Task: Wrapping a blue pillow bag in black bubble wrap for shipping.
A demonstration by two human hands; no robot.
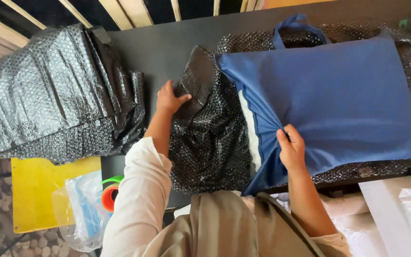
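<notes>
A large blue fabric bag (329, 95) with a loop handle lies flat on a dark table (158, 47), over black bubble wrap (210, 143). My right hand (291, 148) pinches the bag's open near-left edge, lifting the cloth a little; a white lining strip shows at the opening. My left hand (170, 99) grips a raised fold of the black bubble wrap just left of the bag's mouth. The wrap spreads under the bag and hangs over the table's near edge.
A stack of folded black bubble wrap sheets (58, 90) lies at the table's left end. Below it sit a yellow board (34, 190), a clear plastic bag (84, 209) and tape rolls (110, 192). White sheets (396, 209) lie at the lower right. Wooden slats (129, 9) run behind the table.
</notes>
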